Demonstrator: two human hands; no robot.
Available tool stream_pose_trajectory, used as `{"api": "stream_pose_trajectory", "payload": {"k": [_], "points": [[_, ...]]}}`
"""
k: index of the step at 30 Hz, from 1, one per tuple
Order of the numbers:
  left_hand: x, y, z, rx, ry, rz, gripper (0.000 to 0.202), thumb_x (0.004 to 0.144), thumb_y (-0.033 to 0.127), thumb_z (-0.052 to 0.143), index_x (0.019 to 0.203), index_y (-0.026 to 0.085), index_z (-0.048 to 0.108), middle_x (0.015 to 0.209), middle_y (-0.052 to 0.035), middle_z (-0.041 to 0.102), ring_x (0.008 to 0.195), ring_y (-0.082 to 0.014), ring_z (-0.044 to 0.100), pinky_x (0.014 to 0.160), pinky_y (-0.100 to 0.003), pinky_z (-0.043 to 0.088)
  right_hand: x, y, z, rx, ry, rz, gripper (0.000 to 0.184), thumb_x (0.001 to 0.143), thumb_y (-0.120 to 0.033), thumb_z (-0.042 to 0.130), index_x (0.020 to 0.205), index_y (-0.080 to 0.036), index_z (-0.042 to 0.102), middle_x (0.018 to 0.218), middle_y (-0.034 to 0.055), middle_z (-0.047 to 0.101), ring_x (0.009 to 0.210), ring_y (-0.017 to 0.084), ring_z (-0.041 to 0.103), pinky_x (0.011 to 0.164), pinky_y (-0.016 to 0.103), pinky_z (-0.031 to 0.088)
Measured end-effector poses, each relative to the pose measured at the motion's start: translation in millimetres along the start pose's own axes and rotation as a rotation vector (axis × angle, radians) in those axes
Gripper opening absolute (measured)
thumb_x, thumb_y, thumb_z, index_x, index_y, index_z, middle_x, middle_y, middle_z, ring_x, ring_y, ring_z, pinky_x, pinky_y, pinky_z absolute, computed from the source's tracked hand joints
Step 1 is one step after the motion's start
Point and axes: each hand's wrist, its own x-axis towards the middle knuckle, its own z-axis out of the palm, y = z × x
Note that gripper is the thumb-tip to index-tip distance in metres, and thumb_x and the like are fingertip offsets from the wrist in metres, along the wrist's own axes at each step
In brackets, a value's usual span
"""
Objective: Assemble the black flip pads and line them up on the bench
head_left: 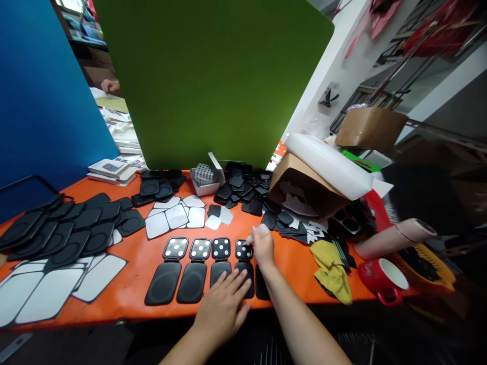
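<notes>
Four hinged black pads (163, 284), dotted white on their upper flaps, lie under and left of our hands. Our left hand (219, 305) rests flat, fingers slightly spread, across the third and fourth from the left; our right hand (264, 248) grips a small whitish bottle (262, 230) at the fourth's dots.
</notes>
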Motion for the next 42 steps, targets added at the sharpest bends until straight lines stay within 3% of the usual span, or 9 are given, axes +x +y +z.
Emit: {"api": "stream_pose_trajectory", "payload": {"k": [4,8,14,19,26,34,42], "points": [[-0.3,0.1,-0.6,0.006,-0.006,-0.006,0.049,0.084,0.034,0.041,0.132,0.028,0.032,0.135,-0.0025,0.039,0.121,-0.0235,0.038,0.096,-0.043,0.036,-0.6,2.4,-3.1,-0.001,-0.028,-0.023,0.029,0.073,-0.047,0.053,0.064,-0.019,0.054,0.050,-0.0007,0.060,0.053,0.015,0.057,0.059,0.025,0.043],[-1.1,-0.1,-0.2,0.001,-0.030,-0.008,0.048,0.086,0.035,0.039,0.133,0.028,0.030,0.136,-0.0019,0.037,0.122,-0.0231,0.036,0.098,-0.044,0.033,-0.5,3.9,-1.6,0.028,-0.044,0.011,0.034,0.075,-0.050,0.048,0.065,-0.018,0.055,0.050,0.0001,0.059,0.048,0.014,0.055,0.049,0.023,0.042],[0.8,2.7,-5.6,-0.053,-0.062,-0.033,0.048,0.086,0.035,0.039,0.132,0.028,0.030,0.135,-0.0025,0.039,0.122,-0.0251,0.037,0.099,-0.054,0.025,-12.9,-3.4,24.9,0.069,-0.137,0.053,0.039,0.076,-0.053,0.046,0.071,-0.015,0.057,0.051,0.0003,0.058,0.040,0.011,0.050,0.038,0.021,0.039],[4.4,6.9,-15.2,-0.132,-0.051,-0.091,0.047,0.083,0.038,0.043,0.128,0.027,0.038,0.130,-0.0036,0.046,0.120,-0.0246,0.039,0.100,-0.051,0.025,-23.7,-14.9,39.3,0.024,-0.160,-0.005,0.032,0.073,-0.048,0.052,0.072,-0.016,0.057,0.059,0.0013,0.061,0.048,0.013,0.054,0.045,0.022,0.041],[4.6,6.0,-15.3,-0.149,-0.031,-0.093,0.047,0.082,0.039,0.044,0.127,0.027,0.039,0.129,-0.0029,0.047,0.120,-0.0239,0.038,0.100,-0.050,0.025,-30.5,-24.9,35.9,-0.047,-0.150,-0.097,0.023,0.071,-0.042,0.056,0.068,-0.019,0.057,0.059,-0.0007,0.060,0.055,0.015,0.054,0.053,0.024,0.040],[2.9,5.2,-13.8,-0.136,-0.016,-0.081,0.048,0.083,0.039,0.043,0.129,0.027,0.037,0.130,-0.0022,0.046,0.120,-0.0235,0.039,0.100,-0.048,0.026,-17.9,-15.3,43.1,-0.003,-0.135,-0.022,0.032,0.076,-0.048,0.049,0.074,-0.017,0.056,0.060,0.0018,0.063,0.052,0.015,0.056,0.051,0.025,0.042],[2.7,6.4,-15.7,-0.150,-0.026,-0.094,0.047,0.082,0.038,0.045,0.127,0.028,0.039,0.130,-0.0021,0.046,0.121,-0.0232,0.037,0.101,-0.051,0.025,-20.4,-19.3,54.0,0.007,-0.138,-0.032,0.028,0.070,-0.047,0.056,0.067,-0.019,0.056,0.057,0.0007,0.063,0.053,0.016,0.056,0.053,0.024,0.041]]}}
